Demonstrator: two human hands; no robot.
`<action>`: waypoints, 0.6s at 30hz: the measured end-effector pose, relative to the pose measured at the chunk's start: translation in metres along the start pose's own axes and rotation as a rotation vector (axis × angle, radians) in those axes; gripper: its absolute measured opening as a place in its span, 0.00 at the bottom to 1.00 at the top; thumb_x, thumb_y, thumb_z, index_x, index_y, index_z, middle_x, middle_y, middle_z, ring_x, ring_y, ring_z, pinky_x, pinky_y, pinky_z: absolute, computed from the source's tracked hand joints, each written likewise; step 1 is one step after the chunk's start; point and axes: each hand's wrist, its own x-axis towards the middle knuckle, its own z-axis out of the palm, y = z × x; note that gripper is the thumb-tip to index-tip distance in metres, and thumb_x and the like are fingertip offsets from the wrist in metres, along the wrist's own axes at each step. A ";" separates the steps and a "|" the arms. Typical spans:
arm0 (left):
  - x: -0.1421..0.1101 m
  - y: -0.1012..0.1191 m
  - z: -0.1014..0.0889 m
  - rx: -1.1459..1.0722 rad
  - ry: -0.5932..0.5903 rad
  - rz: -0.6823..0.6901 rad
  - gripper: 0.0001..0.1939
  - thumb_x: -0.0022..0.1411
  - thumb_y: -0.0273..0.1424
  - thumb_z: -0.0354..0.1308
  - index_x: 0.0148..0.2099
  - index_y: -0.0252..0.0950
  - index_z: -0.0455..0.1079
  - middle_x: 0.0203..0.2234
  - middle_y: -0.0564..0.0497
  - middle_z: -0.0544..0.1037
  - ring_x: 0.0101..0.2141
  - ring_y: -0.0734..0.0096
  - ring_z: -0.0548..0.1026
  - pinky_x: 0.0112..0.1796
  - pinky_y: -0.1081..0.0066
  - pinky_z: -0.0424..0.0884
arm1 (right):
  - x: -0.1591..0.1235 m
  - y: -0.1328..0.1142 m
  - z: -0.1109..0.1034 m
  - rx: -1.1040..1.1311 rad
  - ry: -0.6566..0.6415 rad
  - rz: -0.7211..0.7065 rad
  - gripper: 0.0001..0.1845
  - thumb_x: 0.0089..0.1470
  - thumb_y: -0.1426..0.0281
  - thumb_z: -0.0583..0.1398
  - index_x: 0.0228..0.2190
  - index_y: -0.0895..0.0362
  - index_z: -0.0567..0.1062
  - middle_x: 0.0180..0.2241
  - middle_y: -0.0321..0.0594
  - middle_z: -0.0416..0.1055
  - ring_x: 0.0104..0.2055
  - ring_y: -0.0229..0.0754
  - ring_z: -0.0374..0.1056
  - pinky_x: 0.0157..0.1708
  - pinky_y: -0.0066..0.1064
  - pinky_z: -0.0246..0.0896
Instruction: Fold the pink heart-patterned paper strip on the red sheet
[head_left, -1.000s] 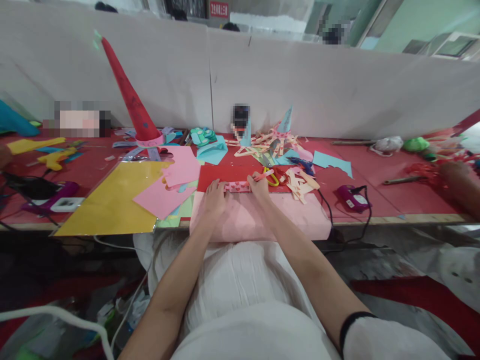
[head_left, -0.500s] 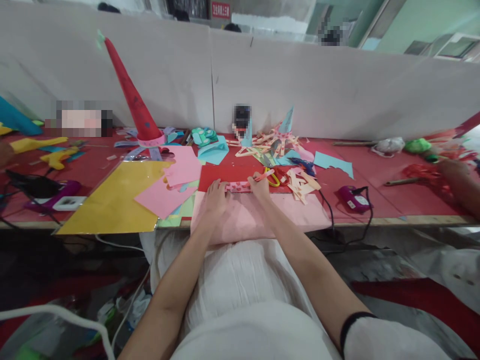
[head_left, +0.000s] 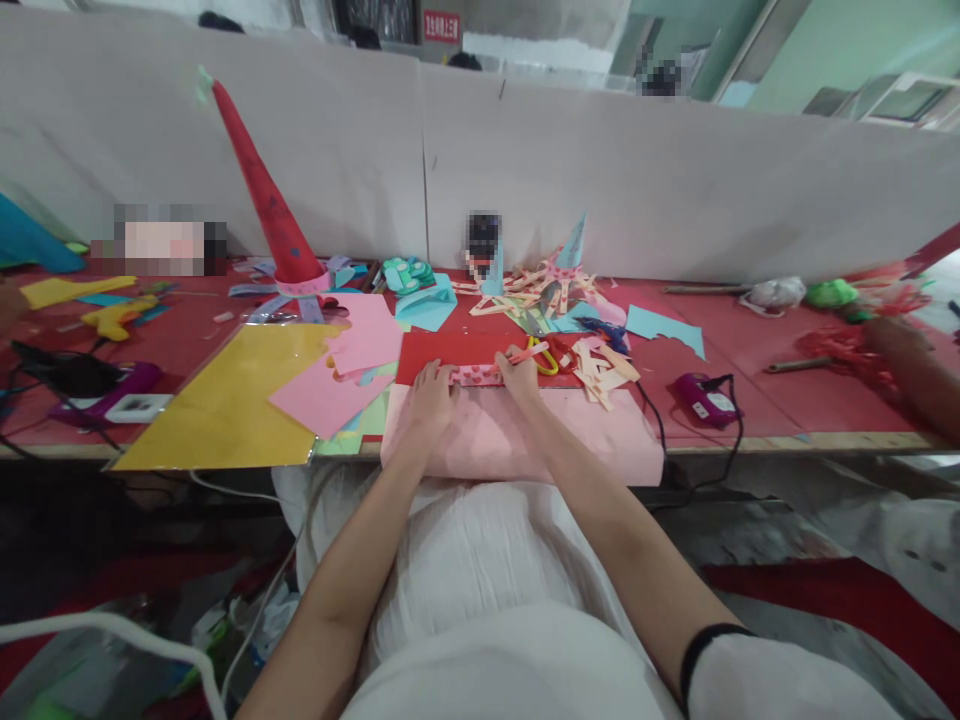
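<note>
A straight pink strip with red heart shapes (head_left: 478,375) lies across a red sheet (head_left: 450,346), just above a pale pink sheet (head_left: 517,430) at the table's front edge. My left hand (head_left: 433,393) rests on the strip's left end, fingers stretched out and pressing down. Wrapped round an orange-pink pen (head_left: 535,350), my right hand (head_left: 519,377) is closed at the strip's right end. The pen slants up to the right; its lower tip is hidden by the fingers. Yellow-handled scissors (head_left: 550,355) lie just beyond that hand, beside cut cream paper strips (head_left: 604,370).
To the left lie a yellow sheet (head_left: 232,400), pink paper pieces (head_left: 330,385) and a tall red cone (head_left: 266,190). Small blue cones (head_left: 571,245) stand at the back. A corded purple box (head_left: 706,399) sits right. Another person's hand (head_left: 892,350) reaches in at far right.
Both hands stay in almost the same place on the strip. The other person's hand at far right has moved slightly left.
</note>
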 end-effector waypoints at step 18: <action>0.000 -0.002 0.004 -0.003 0.000 0.009 0.15 0.62 0.29 0.50 0.52 0.37 0.66 0.57 0.42 0.67 0.59 0.59 0.62 0.57 0.59 0.61 | 0.001 -0.006 -0.002 -0.062 0.073 0.039 0.12 0.42 0.69 0.54 0.16 0.52 0.52 0.11 0.27 0.56 0.19 0.35 0.61 0.20 0.23 0.49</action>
